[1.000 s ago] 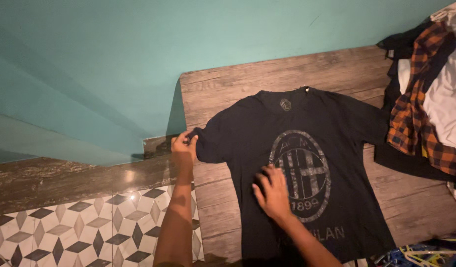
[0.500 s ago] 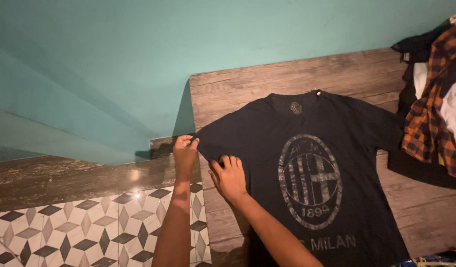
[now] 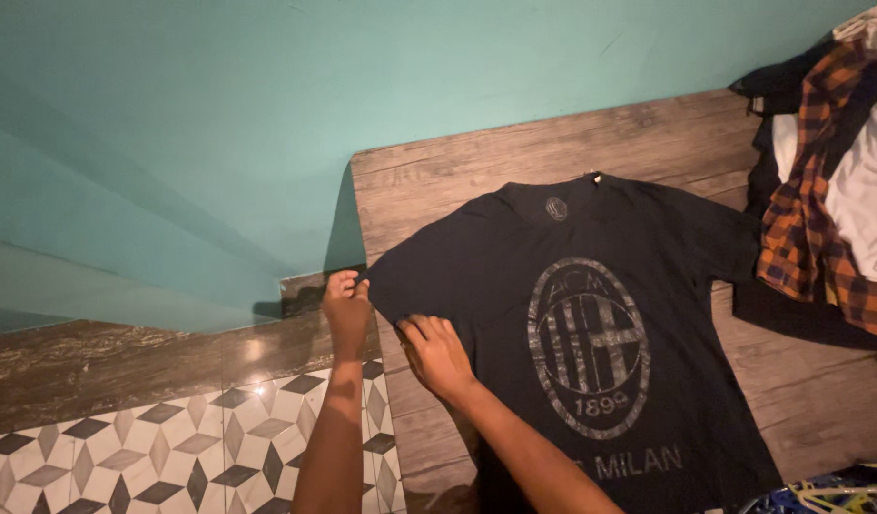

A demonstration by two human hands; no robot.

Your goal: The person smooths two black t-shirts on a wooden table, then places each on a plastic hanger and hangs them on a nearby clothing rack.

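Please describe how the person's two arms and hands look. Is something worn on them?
Both arms are bare as far as the frame shows: no sleeves, gloves, watch or bracelets. The left hand and right hand show no rings that I can make out in the dim light.

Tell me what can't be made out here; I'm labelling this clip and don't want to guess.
Head view only:
- Dark T-shirt: its hem runs off the bottom edge, and its far sleeve disappears under the clothes pile.
- Left hand: fingertips curl over the sleeve edge, so the grip is unclear.
- Right hand: palm down, hiding the fabric beneath.
- Blue items at the bottom right: cut off and dim, kind unclear.
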